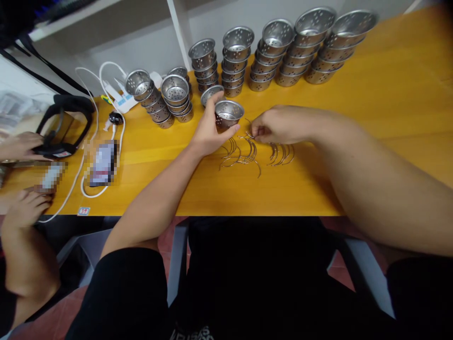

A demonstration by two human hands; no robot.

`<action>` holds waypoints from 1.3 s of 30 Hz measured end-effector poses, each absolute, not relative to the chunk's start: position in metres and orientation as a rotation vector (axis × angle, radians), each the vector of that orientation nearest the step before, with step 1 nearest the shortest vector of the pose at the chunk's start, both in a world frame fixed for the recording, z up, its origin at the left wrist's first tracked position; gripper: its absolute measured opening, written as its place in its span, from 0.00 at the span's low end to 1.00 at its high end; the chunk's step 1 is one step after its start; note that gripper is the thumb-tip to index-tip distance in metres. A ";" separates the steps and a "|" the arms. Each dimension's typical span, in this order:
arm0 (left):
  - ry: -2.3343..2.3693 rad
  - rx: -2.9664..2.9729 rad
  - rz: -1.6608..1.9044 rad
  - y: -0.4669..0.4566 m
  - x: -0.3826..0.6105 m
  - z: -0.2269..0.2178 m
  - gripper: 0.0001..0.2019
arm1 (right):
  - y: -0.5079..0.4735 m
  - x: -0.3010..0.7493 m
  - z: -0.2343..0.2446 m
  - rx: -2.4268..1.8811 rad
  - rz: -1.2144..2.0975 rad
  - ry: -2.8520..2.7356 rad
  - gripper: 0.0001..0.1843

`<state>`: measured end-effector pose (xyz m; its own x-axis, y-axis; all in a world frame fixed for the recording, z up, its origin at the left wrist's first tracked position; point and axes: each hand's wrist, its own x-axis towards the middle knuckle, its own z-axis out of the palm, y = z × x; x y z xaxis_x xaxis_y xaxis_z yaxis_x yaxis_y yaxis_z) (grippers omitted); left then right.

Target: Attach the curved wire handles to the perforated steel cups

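Observation:
My left hand [207, 130] curls its thumb and fingers around a small perforated metal cup [229, 119], which stands upright with its mouth up. Just behind that hand is another perforated cup [208, 93], partly hidden by the fingers. To the right, my right hand [274, 123] is closed in a pinch low over the table, a thin curved metal wire [248, 135] showing at its fingertips. Several more curved wires [251, 155] lie in loose groups below both hands.
Stacks of perforated cups [276, 38] line the back of the yellow table [198, 193]. At left lie a phone [103, 163], white cables and a power strip [125, 101]. Another person's hands [26, 208] are at the far left, by a black strap device [65, 151].

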<state>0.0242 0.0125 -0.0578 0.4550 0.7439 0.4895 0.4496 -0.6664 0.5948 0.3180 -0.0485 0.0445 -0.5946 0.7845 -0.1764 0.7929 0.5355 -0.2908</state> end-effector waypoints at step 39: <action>0.586 2.194 1.299 0.057 0.023 -0.107 0.56 | -0.024 0.295 -0.005 1.858 -0.956 3.840 0.43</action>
